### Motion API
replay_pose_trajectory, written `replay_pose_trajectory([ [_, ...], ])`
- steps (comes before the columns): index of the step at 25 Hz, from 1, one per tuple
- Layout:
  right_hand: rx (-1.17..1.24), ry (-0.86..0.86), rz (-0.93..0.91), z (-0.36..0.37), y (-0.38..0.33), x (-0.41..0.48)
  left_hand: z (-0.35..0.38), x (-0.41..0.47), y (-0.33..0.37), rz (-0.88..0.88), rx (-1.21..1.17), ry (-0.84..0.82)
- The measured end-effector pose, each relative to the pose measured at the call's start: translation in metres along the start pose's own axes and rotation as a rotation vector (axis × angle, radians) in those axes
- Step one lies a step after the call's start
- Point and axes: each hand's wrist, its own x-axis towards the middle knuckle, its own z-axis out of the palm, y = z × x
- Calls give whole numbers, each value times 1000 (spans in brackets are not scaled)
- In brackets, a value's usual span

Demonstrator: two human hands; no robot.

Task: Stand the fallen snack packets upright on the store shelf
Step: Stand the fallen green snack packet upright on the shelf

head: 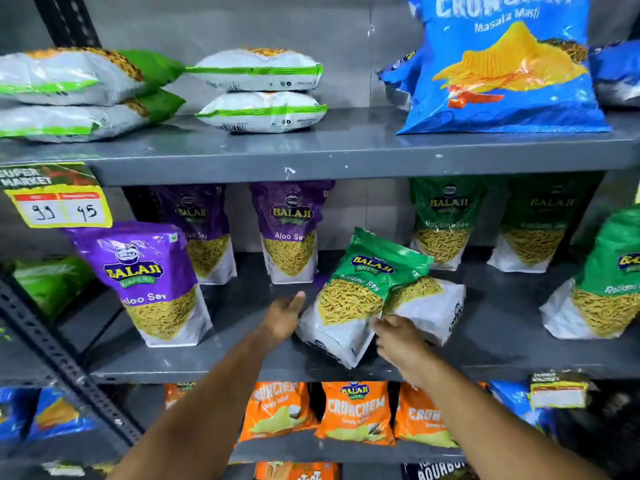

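A green Ratlami Sev packet (360, 292) leans tilted to the right at the middle of the grey shelf (242, 362). It rests against a second green packet (429, 303) that lies on its side behind it. My left hand (284, 317) is flat against the tilted packet's left edge with its fingers apart. My right hand (398, 341) grips the packet's lower right side. Purple Aloo Sev packets (149, 282) stand upright to the left, and green packets (446, 220) stand upright at the back right.
On the top shelf, white and green packets (259, 88) lie flat in stacks beside a big blue Crunchem bag (502, 71). Orange Crunchem bags (356, 414) fill the shelf below. A yellow price tag (59, 206) hangs at the left. A slotted steel upright (62, 362) crosses the lower left.
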Motion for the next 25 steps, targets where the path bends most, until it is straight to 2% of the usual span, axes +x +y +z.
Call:
replay_pose_trajectory([
  [1,103,26,1,10,4,0,4,8,-3,8,-47,-27],
  [6,262,127,57,25,9,-13,-1,18,-22,-58,-102,-262],
  [10,430,69,14,-8,4,-47,-10,-26,-1,26,-222,-405],
  [13,423,65,-131,-63,3,-66,13,-62,32,131,-359,-473],
  [16,380,117,-249,-134,2,-63,67,-84,80,206,-455,-469],
  [20,397,212,-339,-218,10,-40,164,-86,119,220,-547,-349],
  [25,416,274,-242,-260,46,4,255,-80,123,244,-516,-171],
])
